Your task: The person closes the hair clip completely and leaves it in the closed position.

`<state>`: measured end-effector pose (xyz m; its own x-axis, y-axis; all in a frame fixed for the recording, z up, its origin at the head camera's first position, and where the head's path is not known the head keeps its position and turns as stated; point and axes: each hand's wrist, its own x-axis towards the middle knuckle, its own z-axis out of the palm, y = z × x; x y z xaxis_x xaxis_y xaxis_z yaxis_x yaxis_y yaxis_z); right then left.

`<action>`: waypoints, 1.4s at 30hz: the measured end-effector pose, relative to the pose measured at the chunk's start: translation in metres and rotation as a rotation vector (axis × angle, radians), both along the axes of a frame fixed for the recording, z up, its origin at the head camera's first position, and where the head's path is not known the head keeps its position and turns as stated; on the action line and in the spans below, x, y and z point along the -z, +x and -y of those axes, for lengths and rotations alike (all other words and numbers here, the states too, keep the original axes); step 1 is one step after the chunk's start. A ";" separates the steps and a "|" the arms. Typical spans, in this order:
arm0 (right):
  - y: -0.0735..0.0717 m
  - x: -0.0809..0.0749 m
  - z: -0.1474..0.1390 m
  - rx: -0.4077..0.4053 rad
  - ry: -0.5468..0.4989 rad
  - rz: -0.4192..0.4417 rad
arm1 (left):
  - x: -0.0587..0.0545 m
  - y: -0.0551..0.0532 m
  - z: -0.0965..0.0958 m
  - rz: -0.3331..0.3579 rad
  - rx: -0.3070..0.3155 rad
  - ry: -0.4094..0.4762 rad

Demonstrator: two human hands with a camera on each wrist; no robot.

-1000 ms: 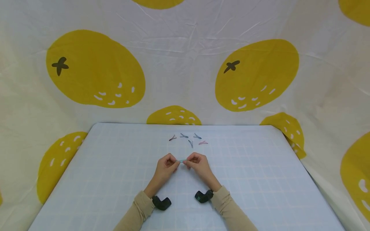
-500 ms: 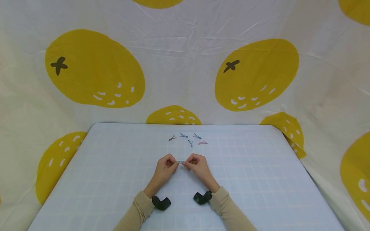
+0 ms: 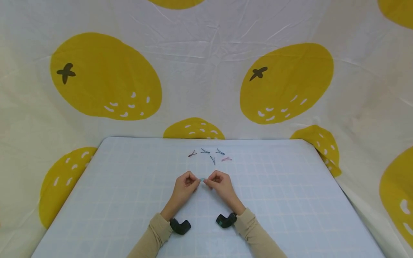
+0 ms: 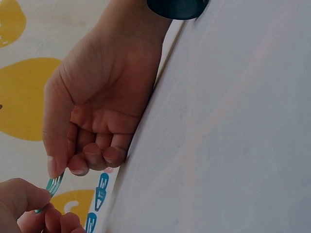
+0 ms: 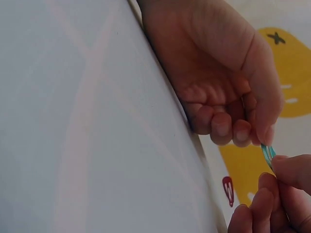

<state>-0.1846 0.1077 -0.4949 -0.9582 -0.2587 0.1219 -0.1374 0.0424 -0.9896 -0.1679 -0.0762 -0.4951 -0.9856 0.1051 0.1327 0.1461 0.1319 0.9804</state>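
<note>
Here, a teal clip between fingertips

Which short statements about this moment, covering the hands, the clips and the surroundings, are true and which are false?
1. The left hand and the right hand both hold the teal clip. True.
2. In the head view, the pink clip is the rightmost one on the table. True.
3. Only three lie on the table. False: five clips do.
4. Both hands wear gloves. False: they are bare.
5. A dark device sits beside the left sleeve. True.
6. Everything behind the table is plain. False: the backdrop bears yellow shapes.
</note>
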 end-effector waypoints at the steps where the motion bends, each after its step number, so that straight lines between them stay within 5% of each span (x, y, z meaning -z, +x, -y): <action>1: 0.000 0.001 0.000 -0.001 -0.004 -0.001 | 0.003 -0.002 0.000 0.004 0.000 0.001; 7: -0.002 0.002 0.000 -0.006 -0.015 -0.024 | 0.031 -0.014 0.000 0.010 -0.025 0.031; 12: -0.002 0.002 0.000 -0.015 -0.010 -0.031 | 0.035 -0.016 0.001 -0.007 -0.025 0.070; 27: -0.002 -0.005 0.001 0.001 -0.008 -0.003 | 0.036 -0.018 -0.001 0.000 -0.083 0.058; 31: -0.010 0.005 0.000 0.018 0.015 0.054 | 0.036 -0.018 0.000 -0.019 -0.083 0.063; 42: -0.021 0.010 0.008 0.099 0.045 0.160 | 0.018 -0.024 0.004 0.077 -0.121 -0.030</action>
